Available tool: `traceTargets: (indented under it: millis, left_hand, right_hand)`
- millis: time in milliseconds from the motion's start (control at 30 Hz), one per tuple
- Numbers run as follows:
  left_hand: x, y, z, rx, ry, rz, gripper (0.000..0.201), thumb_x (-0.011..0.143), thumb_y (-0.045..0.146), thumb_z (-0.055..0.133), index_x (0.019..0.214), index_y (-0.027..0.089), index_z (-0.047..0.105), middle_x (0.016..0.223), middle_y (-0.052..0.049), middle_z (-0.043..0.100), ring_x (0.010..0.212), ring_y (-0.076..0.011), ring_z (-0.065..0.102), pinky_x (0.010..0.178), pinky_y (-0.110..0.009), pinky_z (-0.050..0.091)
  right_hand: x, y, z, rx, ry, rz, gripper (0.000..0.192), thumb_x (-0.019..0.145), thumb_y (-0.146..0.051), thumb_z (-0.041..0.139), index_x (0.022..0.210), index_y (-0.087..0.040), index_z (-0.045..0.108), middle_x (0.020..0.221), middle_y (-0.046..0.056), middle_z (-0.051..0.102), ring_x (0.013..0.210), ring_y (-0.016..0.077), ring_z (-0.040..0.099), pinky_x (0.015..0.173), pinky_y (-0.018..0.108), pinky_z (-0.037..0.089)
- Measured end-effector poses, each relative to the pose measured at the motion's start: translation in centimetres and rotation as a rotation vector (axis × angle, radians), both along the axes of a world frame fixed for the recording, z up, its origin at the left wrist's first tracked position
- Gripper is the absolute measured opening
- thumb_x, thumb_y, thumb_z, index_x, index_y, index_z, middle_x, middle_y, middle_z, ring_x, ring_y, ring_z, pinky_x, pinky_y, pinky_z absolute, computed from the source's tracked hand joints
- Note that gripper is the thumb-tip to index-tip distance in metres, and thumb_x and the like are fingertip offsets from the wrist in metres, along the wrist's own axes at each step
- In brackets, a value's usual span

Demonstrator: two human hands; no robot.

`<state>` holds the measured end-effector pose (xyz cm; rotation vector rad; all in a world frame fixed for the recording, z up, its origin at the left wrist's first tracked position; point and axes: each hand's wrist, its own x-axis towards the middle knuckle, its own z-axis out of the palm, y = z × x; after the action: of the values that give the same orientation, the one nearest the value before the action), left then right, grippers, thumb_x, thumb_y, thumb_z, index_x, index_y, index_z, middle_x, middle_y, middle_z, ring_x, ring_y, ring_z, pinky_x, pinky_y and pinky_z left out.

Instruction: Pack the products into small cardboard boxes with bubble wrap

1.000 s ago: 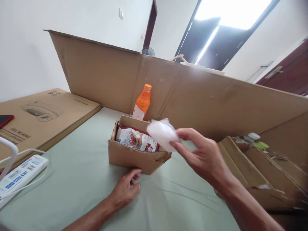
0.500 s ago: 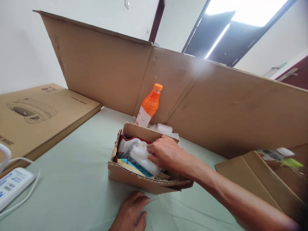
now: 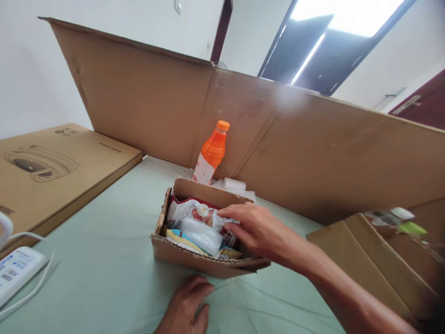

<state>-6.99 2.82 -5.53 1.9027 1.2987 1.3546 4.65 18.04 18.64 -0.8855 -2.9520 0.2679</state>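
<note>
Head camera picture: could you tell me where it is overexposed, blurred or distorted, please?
In the head view, the window at top right is blown out to white, casting a pale glare patch on the cardboard wall; the open box at right and its bottles are smeared with blur; straight edges lean from the wide lens; the small box, right hand and orange bottle are sharp.

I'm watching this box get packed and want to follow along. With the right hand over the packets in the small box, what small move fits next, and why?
Probably lift the right hand out of the small cardboard box. Its fingers lie flat across the red-and-white snack bag, holding nothing, and the clear plastic packet already lies inside. The left hand rests on the green cloth in front of the box.
</note>
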Motion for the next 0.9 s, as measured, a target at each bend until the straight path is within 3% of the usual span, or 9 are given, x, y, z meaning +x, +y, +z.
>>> traceTargets:
  millis: [67, 167, 267, 333, 400, 533, 633, 733, 900]
  left_hand:
    - [0.0, -0.4, 0.8, 0.052, -0.016, 0.053, 0.037, 0.078, 0.006, 0.055, 0.111, 0.02, 0.068, 0.099, -0.007, 0.072, 0.089, -0.0179, 0.071, 0.079, -0.026, 0.06]
    - [-0.6, -2.0, 2.3, 0.197, -0.058, 0.225, 0.037, 0.085, 0.006, 0.05, 0.112, 0.024, 0.066, 0.102, -0.005, 0.069, 0.092, -0.0152, 0.069, 0.083, -0.023, 0.057]
    - [-2.7, -3.7, 3.8, 0.246, -0.098, 0.527, 0.038, 0.089, 0.011, 0.053, 0.122, 0.027, 0.063, 0.118, -0.006, 0.064, 0.11, -0.0184, 0.063, 0.096, -0.03, 0.052]
    - [-4.5, -3.8, 4.7, 0.166, -0.161, 0.708, 0.048, 0.087, 0.021, 0.062, 0.134, 0.028, 0.055, 0.131, -0.008, 0.058, 0.118, -0.0235, 0.059, 0.103, -0.039, 0.049]
    - [-5.9, -2.9, 5.5, 0.021, -0.277, 0.772, 0.064, 0.085, 0.03, 0.066, 0.145, 0.027, 0.045, 0.141, -0.011, 0.053, 0.122, -0.0282, 0.057, 0.106, -0.048, 0.047]
    - [-6.2, -0.8, 6.7, -0.206, -0.475, 0.631, 0.075, 0.085, 0.035, 0.065, 0.152, 0.023, 0.034, 0.145, -0.014, 0.052, 0.131, -0.0308, 0.053, 0.111, -0.053, 0.043]
    - [-4.6, -1.5, 6.4, -0.232, -0.521, 0.597, 0.073, 0.086, 0.036, 0.064, 0.151, 0.023, 0.034, 0.145, -0.014, 0.051, 0.131, -0.0297, 0.054, 0.111, -0.05, 0.044]
    - [-2.2, -4.1, 4.8, -0.288, -0.507, 0.554, 0.071, 0.087, 0.039, 0.062, 0.15, 0.022, 0.035, 0.147, -0.015, 0.051, 0.131, -0.0303, 0.054, 0.108, -0.048, 0.047]
    - [1.9, -7.6, 3.5, -0.384, -0.442, 0.298, 0.064, 0.089, 0.038, 0.062, 0.146, 0.022, 0.042, 0.146, -0.014, 0.053, 0.129, -0.0279, 0.056, 0.107, -0.042, 0.049]
  right_hand:
    - [3.6, -1.5, -0.4, 0.141, 0.299, -0.136, 0.023, 0.096, -0.025, 0.053, 0.11, -0.024, 0.072, 0.115, 0.004, 0.076, 0.106, 0.0208, 0.069, 0.095, 0.033, 0.052]
    - [9.1, -4.8, -2.7, 0.258, 0.562, -0.353, 0.017, 0.095, -0.03, 0.057, 0.105, -0.028, 0.071, 0.116, 0.002, 0.075, 0.107, 0.0196, 0.07, 0.094, 0.032, 0.054]
    - [12.4, -7.9, -6.9, 0.156, 0.616, -0.51, 0.018, 0.093, -0.032, 0.058, 0.105, -0.028, 0.071, 0.116, 0.004, 0.075, 0.103, 0.0205, 0.071, 0.086, 0.031, 0.058]
    - [12.4, -8.9, -9.9, 0.015, 0.605, -0.583, 0.03, 0.092, -0.035, 0.057, 0.119, -0.026, 0.067, 0.116, 0.008, 0.074, 0.095, 0.021, 0.072, 0.079, 0.032, 0.059]
    - [10.9, -9.2, -12.3, -0.12, 0.604, -0.613, 0.044, 0.09, -0.035, 0.056, 0.131, -0.021, 0.06, 0.12, 0.011, 0.072, 0.09, 0.0213, 0.071, 0.075, 0.033, 0.059]
    - [6.9, -9.2, -13.8, -0.274, 0.623, -0.562, 0.05, 0.084, -0.027, 0.052, 0.133, -0.017, 0.055, 0.124, 0.013, 0.068, 0.09, 0.0214, 0.067, 0.078, 0.035, 0.058]
    - [7.4, -11.4, -14.0, -0.253, 0.653, -0.573, 0.048, 0.085, -0.025, 0.051, 0.132, -0.019, 0.055, 0.118, 0.011, 0.07, 0.084, 0.0208, 0.067, 0.077, 0.035, 0.058]
    - [11.9, -16.2, -16.0, -0.146, 0.649, -0.64, 0.045, 0.087, -0.034, 0.055, 0.129, -0.019, 0.059, 0.116, 0.012, 0.072, 0.092, 0.0258, 0.07, 0.081, 0.037, 0.058]
    - [21.8, -25.3, -20.0, 0.021, 0.59, -0.922, 0.064, 0.077, -0.056, 0.07, 0.128, -0.018, 0.064, 0.122, 0.017, 0.071, 0.108, 0.0375, 0.069, 0.089, 0.045, 0.059]
